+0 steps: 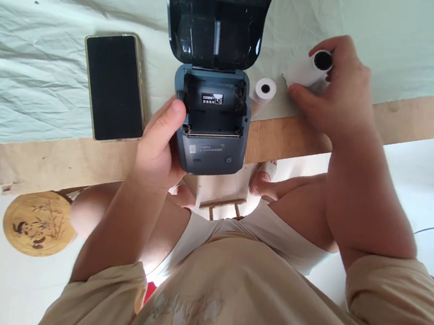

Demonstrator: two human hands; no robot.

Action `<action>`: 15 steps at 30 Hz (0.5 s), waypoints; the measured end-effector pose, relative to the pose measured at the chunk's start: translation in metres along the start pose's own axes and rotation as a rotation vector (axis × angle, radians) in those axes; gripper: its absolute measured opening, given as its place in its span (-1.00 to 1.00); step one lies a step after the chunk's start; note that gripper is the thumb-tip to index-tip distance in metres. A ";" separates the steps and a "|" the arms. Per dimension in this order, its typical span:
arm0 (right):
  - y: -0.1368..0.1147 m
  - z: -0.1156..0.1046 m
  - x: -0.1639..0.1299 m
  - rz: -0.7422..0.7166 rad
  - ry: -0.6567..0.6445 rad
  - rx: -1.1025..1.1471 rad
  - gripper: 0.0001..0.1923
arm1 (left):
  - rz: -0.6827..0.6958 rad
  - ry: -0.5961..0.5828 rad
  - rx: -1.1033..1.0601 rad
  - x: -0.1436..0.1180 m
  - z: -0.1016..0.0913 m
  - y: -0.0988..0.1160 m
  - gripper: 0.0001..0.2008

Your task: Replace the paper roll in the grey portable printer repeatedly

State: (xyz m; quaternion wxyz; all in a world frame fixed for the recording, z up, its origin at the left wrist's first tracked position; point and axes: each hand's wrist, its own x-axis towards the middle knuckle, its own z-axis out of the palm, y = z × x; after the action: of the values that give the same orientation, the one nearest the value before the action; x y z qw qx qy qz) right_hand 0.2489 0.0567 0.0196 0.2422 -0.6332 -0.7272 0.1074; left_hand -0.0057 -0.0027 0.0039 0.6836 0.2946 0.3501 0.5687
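While lid stands open, printer (209, 125) sits at table (66, 159) edge, paper bay bare except label. Left hand (158, 146) clamps printer's side. Right hand (334, 95) grips paper roll (310, 70) on cloth (36, 71). Second roll (263, 92) beside printer; phone (113, 87) left.

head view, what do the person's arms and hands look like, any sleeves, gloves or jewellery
Both hands are bare: the left hand and the right hand show no gloves, rings or watch, as far as visible. The forearms are uncovered too. Short, loose beige fabric sleeves end near the elbows, the left sleeve and the right sleeve, part of a beige top with a faded pale print on the chest.
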 end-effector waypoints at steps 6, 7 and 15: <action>-0.043 -0.008 -0.020 -0.296 0.197 0.155 -0.61 | -0.015 -0.017 -0.013 0.000 0.002 0.002 -0.71; -0.049 -0.004 -0.022 -0.338 0.159 0.163 -0.62 | -0.017 -0.025 -0.011 0.000 0.003 0.002 -0.71; -0.061 0.025 -0.022 -0.161 -0.200 0.128 -0.58 | -0.024 -0.057 0.033 -0.001 0.008 0.004 -0.72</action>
State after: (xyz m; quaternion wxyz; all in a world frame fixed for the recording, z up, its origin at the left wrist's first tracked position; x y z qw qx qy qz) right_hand 0.1856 0.0286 0.0221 0.2161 -0.5423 -0.7878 0.1965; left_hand -0.0019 -0.0027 0.0116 0.6951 0.3178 0.3434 0.5458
